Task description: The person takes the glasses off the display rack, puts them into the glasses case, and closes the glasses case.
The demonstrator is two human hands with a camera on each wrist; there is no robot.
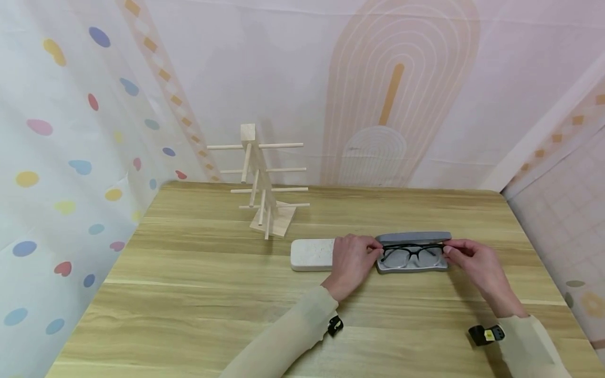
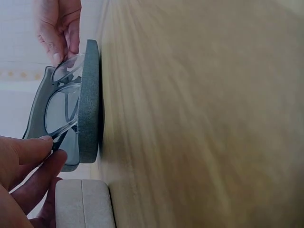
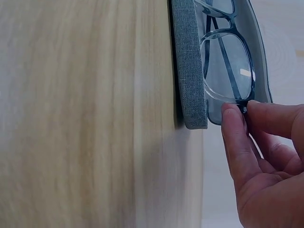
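Observation:
Black-rimmed eyeglasses (image 1: 414,252) with clear lower rims stand partly inside an open grey glasses case (image 1: 411,270), lenses toward me and temples folded behind. My left hand (image 1: 352,260) pinches the left end of the frame between thumb and finger. At the opposite end, my right hand (image 1: 479,265) pinches the frame's corner, as the right wrist view shows with its thumb and fingertips (image 3: 230,114). A closed white glasses case (image 1: 312,254) lies just left of the grey one, its right end hidden behind my left hand.
A wooden peg rack (image 1: 259,178) with several rods rises from a square base at the back left of the wooden table (image 1: 198,294). Patterned curtains (image 1: 283,63) hang behind and along both sides.

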